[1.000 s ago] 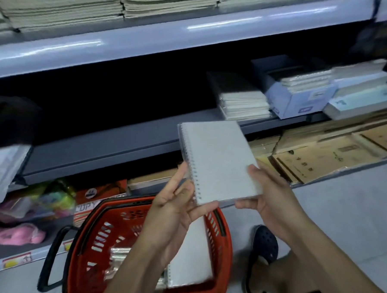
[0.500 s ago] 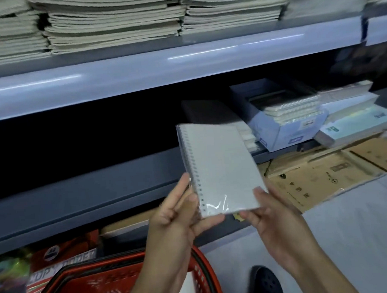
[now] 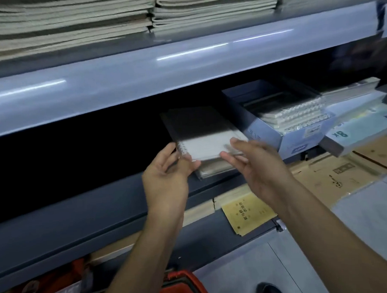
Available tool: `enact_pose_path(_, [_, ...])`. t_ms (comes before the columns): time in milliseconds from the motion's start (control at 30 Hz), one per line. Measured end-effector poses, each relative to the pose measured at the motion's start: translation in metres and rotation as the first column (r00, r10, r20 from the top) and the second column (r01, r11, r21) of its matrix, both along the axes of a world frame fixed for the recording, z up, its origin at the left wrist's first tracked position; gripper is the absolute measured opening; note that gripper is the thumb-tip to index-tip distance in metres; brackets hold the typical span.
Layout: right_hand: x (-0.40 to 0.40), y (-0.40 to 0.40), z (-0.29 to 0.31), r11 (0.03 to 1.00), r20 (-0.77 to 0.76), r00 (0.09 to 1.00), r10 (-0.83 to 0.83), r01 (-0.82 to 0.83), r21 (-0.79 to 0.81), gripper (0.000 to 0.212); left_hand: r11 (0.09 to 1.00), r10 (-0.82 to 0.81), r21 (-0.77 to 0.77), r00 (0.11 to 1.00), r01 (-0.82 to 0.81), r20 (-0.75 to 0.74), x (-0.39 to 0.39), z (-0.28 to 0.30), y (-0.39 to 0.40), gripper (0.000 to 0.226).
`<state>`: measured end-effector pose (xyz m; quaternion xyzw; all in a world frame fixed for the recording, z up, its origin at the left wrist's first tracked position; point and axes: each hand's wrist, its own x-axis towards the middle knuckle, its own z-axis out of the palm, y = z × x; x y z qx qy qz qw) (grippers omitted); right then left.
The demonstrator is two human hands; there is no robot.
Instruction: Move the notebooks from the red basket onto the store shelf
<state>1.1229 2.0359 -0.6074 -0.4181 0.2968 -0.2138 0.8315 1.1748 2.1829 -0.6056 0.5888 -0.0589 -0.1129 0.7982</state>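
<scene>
I hold a white spiral-bound notebook in clear wrap (image 3: 207,143) flat over a small stack of wrapped notebooks (image 3: 214,167) that sits at the front lip of the dark grey metal store shelf (image 3: 83,210). My left hand (image 3: 167,176) pinches the near corner by the wire spiral, thumb on top and fingers underneath; my right hand (image 3: 254,165) has its fingers nearly straight, thumb on the near right corner, and motion blur keeps me from telling whether the fingers curl under the edge. The notebook's far half lies in the shadow of the pale grey upper shelf (image 3: 183,64), which hangs low over it. To the left of the stack the shelf deck runs dark and open to the frame's edge. To the right, just beside the stack, stands an open pale blue cardboard box of spiral pads (image 3: 275,137). The red plastic basket's rim (image 3: 184,281) shows below my forearms, well apart from the shelf.
</scene>
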Motion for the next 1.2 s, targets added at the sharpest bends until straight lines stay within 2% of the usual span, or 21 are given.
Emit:
enact_pose_path(100, [-0.012, 0.014, -0.015, 0.998, 0.033, 0.999, -0.033, 0.035, -0.047, 0.066, 0.994, 0.082, 0.067, 0.995, -0.086, 0.057, 0.002, -0.018, 0.002, 0.042])
enact_pose_path(200, [-0.013, 0.017, -0.028, 0.990, 0.013, 0.993, -0.117, 0.118, -0.083, 0.055, 0.981, 0.128, 0.130, 0.982, -0.146, 0.142, 0.008, -0.029, 0.004, 0.045])
enact_pose_path(367, [0.004, 0.005, -0.027, 0.975, -0.034, 0.979, -0.202, 0.198, -0.100, 0.046, 0.940, 0.123, 0.272, 0.948, -0.206, 0.294, 0.020, -0.033, -0.014, 0.032])
enact_pose_path(467, [0.015, -0.004, -0.027, 0.966, -0.058, 0.968, -0.243, 0.236, -0.104, 0.040, 0.925, 0.125, 0.318, 0.957, -0.208, 0.261, 0.033, -0.037, -0.027, 0.027])
enact_pose_path(600, [0.025, -0.013, -0.032, 0.955, -0.113, 0.952, -0.284, 0.270, -0.125, 0.033, 0.910, 0.098, 0.371, 0.966, -0.184, 0.239, 0.046, -0.042, -0.035, 0.033])
enact_pose_path(700, [0.024, -0.014, -0.033, 0.954, -0.132, 0.949, -0.287, 0.271, -0.124, 0.035, 0.935, 0.055, 0.336, 0.982, -0.114, 0.180, 0.048, -0.042, -0.033, 0.032])
enact_pose_path(833, [0.013, -0.003, -0.026, 0.943, -0.112, 0.952, -0.286, 0.259, -0.207, 0.030, 0.959, 0.059, 0.265, 0.985, -0.101, 0.163, 0.043, -0.033, -0.017, 0.025])
enact_pose_path(933, [-0.004, 0.021, -0.011, 0.938, -0.056, 0.973, -0.225, 0.200, -0.284, 0.018, 0.962, 0.076, 0.246, 0.983, -0.116, 0.168, 0.026, -0.018, 0.007, 0.036])
enact_pose_path(1067, [-0.032, 0.069, 0.001, 0.925, -0.028, 0.993, -0.116, 0.097, -0.367, 0.012, 0.959, 0.060, 0.261, 0.979, -0.111, 0.197, -0.001, -0.011, 0.061, 0.034])
enact_pose_path(1200, [-0.062, 0.117, -0.016, 0.907, -0.108, 0.992, -0.057, 0.006, -0.422, 0.012, 0.952, 0.082, 0.280, 0.984, -0.125, 0.159, -0.030, -0.028, 0.125, 0.027])
